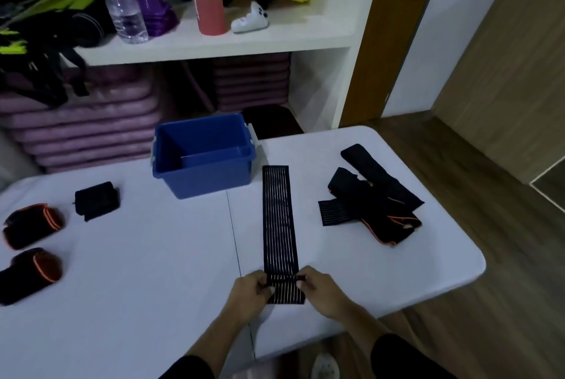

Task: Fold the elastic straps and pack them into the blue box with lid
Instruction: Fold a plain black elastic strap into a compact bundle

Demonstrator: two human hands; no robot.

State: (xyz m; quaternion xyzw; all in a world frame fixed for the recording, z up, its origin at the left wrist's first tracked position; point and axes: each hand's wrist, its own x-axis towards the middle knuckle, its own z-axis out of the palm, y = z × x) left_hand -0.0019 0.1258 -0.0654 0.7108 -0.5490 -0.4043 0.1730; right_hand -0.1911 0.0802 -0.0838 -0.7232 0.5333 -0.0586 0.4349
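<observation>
Fingers of the left hand (250, 293) curl round the left edge of a striped elastic strap (276, 219) at its near end. The right hand (321, 290) pinches the right edge of the same end, with thumb and fingertips closed on a short fold turned over there. Both hands rest low on the white table (137, 256), close together, with only the width of the strap between them. That one strap lies flat and straight, running away from the hands towards the far edge, and its far end stops just beside the right corner of the blue box (203, 155). The single box stands open at the back of the table with no lid on it. Three rolled straps (33, 224) sit well apart on the left, two trimmed in orange and one plain black. On the right lies a heap of loose straps (373, 195), overlapping so that their number cannot be told.
</observation>
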